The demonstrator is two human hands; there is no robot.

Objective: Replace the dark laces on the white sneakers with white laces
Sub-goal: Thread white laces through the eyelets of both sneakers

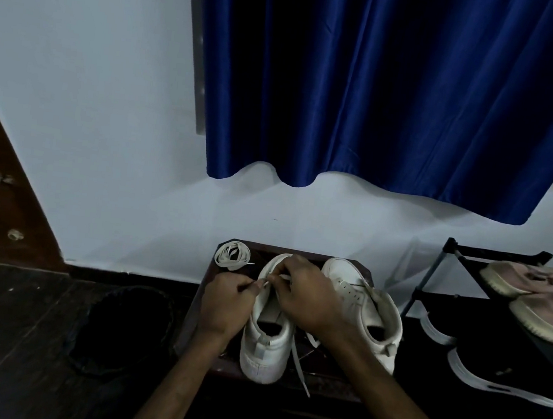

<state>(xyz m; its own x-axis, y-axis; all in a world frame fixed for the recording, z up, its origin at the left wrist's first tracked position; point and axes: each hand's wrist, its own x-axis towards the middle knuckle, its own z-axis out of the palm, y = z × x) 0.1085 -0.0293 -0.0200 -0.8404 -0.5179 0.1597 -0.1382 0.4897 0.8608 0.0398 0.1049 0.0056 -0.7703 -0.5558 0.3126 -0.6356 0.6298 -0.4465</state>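
Observation:
Two white sneakers stand side by side on a small dark table (pixel 331 384), toes toward the wall. Over the left sneaker (pixel 266 349), my left hand (pixel 226 302) pinches the tip of a white lace (pixel 300 363). My right hand (pixel 306 299) lies on the same shoe's eyelet area and pinches the lace there. A free length of that lace trails down between the shoes toward the table's front edge. The right sneaker (pixel 370 309) shows bare eyelets and no lace. A second white lace (pixel 231 255) lies coiled at the table's far left corner.
A round dark bin (pixel 120 326) sits on the floor left of the table. A black shoe rack (pixel 486 295) on the right holds pinkish sneakers (pixel 536 280) and black shoes with white soles (pixel 504 376). A blue curtain (pixel 386 84) hangs behind.

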